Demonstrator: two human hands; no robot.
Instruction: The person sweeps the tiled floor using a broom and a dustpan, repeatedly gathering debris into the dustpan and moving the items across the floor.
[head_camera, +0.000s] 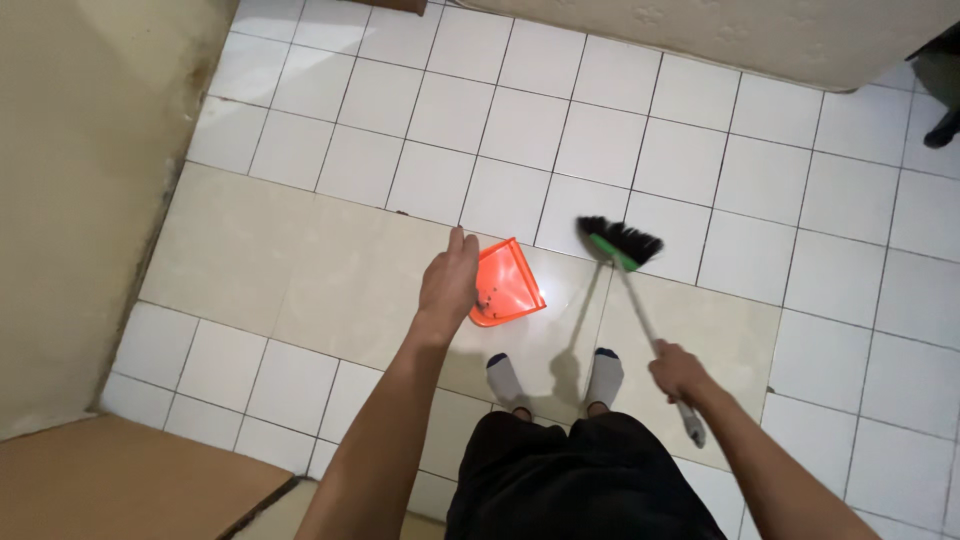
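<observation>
My left hand grips the handle side of an orange dustpan, held tilted above the tiled floor with a few dark specks of dirt in it. My right hand is closed round the grey handle of a broom. The broom's black bristles on a green head hang just above the floor, a little to the right of the dustpan. My two feet in grey socks stand below the dustpan, and the broom's shadow falls between them.
A beige wall runs along the left. A brown wooden surface lies at the bottom left. A pale patterned edge, perhaps a mattress, spans the top. Something dark sits at the far right edge.
</observation>
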